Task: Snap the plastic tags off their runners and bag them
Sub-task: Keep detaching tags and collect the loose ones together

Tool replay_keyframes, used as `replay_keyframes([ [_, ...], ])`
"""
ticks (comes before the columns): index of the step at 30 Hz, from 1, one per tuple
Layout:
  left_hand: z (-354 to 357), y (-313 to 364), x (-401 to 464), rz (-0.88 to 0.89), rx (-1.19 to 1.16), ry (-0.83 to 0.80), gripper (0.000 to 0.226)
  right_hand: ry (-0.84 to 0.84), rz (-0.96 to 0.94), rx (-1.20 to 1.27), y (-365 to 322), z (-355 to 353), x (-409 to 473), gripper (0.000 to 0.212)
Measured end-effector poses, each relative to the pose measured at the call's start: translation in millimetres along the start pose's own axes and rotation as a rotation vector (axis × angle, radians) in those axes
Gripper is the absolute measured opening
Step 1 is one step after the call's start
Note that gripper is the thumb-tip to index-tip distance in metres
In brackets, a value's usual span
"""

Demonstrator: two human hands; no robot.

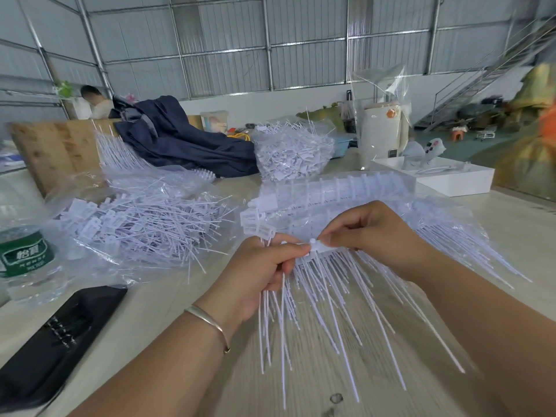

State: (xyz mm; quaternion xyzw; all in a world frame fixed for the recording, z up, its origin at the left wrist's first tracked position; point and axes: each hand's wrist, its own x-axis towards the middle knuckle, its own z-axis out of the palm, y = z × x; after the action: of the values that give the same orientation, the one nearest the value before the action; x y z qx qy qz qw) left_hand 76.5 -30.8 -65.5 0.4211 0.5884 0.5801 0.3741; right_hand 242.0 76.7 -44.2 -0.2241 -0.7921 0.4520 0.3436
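My left hand (264,266) grips a bunch of loose white plastic tags (279,314); their flat heads stick up above my fist and their thin tails hang toward me. My right hand (373,236) pinches the end of a white runner (323,251) that touches my left thumb, with a row of tags still on it fanning down. Behind my hands lies a stack of full runners (340,191) in clear plastic. An open clear bag (135,224) with several loose tags lies to the left, and another filled bag (293,152) stands behind.
A water bottle (25,260) stands at the left edge, with a black pouch (54,335) near it. A dark blue cloth (180,139) lies at the back, near a wooden board (57,149). A white tray (445,179) and a white jug (382,130) sit back right. A person sits far left.
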Motion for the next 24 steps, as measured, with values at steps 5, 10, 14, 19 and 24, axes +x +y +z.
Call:
replay_keyframes([
  [5, -2.6, 6.6, -2.8, 0.024, 0.046, -0.048, 0.01, -0.052, 0.041, 0.057, -1.5, -3.5, 0.7, 0.004],
  [10, -5.1, 8.5, -3.2, 0.041, 0.07, -0.105, 0.017, -0.098, 0.049, 0.064, -3.7, -6.4, 0.8, 0.005],
  [14, -12.0, 12.4, -2.1, 0.082, 0.156, -0.201, 0.011, -0.142, 0.053, 0.06, -4.6, -10.4, 2.2, 0.005],
  [19, -27.6, 11.8, -1.0, 0.121, 0.381, -0.257, 0.011, -0.288, 0.101, -0.088, -6.2, -16.9, 1.6, 0.014],
  [24, -52.7, 12.2, 6.0, 0.037, 0.215, -0.065, 0.016, -0.078, 0.155, 0.027, 7.8, -47.0, 3.9, 0.014],
])
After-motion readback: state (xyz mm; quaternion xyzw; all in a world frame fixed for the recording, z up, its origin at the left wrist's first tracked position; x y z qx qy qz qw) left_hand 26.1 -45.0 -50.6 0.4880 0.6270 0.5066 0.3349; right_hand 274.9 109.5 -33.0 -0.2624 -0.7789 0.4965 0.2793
